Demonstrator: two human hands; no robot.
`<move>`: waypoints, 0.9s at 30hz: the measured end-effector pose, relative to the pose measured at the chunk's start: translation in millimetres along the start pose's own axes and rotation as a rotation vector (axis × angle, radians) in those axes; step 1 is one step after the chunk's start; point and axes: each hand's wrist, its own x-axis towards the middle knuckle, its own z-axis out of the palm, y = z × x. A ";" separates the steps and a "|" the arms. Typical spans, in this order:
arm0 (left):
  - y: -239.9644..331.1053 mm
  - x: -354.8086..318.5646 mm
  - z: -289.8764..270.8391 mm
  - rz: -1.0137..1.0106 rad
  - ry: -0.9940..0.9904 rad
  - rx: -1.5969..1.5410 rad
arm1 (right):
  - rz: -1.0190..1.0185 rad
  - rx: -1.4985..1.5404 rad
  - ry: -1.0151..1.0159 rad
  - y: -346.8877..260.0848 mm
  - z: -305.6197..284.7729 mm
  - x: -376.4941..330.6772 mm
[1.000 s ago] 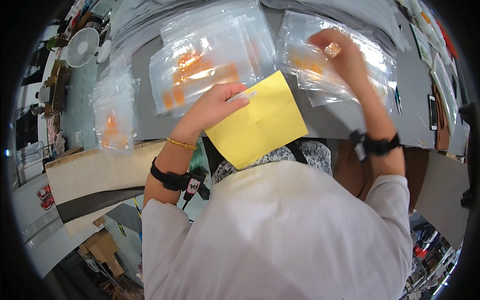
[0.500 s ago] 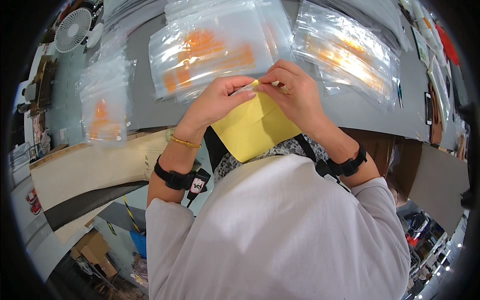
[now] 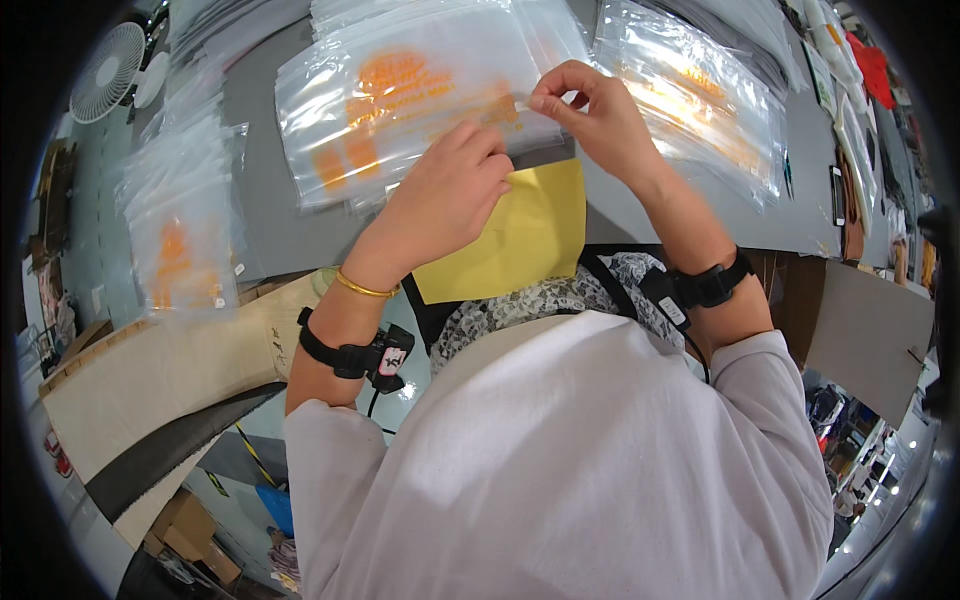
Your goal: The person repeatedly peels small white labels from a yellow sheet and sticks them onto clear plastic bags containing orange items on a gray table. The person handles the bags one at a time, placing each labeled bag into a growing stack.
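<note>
My left hand (image 3: 450, 195) is closed on the upper left edge of a yellow sheet of paper (image 3: 530, 230), which hangs in front of my lap at the table's edge. Thumb and forefinger of my right hand (image 3: 605, 120) pinch a small whitish piece (image 3: 522, 106), perhaps a sticker; it is too small to make out well. That hand is apart from the sheet, above the near right part of a stack of clear plastic bags (image 3: 420, 100) with orange print.
More printed clear bags (image 3: 690, 90) lie at the right. Another pile of bags (image 3: 185, 240) overhangs the table edge at the left, small white tags on it. A white fan (image 3: 108, 72) stands far left, a phone (image 3: 838, 195) far right. Cardboard (image 3: 865, 330) is below right.
My hands have parted. The right has moved up and right off the yellow sheet, with the small whitish piece. The left keeps the sheet, which has tilted and shifted slightly.
</note>
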 end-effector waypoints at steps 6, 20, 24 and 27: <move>-2.9 -10.9 15.3 -0.025 0.076 -0.009 | 0.061 0.000 -0.045 25.2 23.2 -6.5; 4.8 -10.8 17.8 -0.081 0.037 0.066 | 0.078 -0.007 -0.123 25.7 22.6 3.8; 9.4 -8.2 15.3 -0.131 -0.007 0.072 | 0.016 -0.096 -0.088 28.1 27.9 1.8; 12.1 -6.4 17.1 -0.123 -0.032 0.135 | -0.149 -0.364 -0.028 25.1 30.7 -3.7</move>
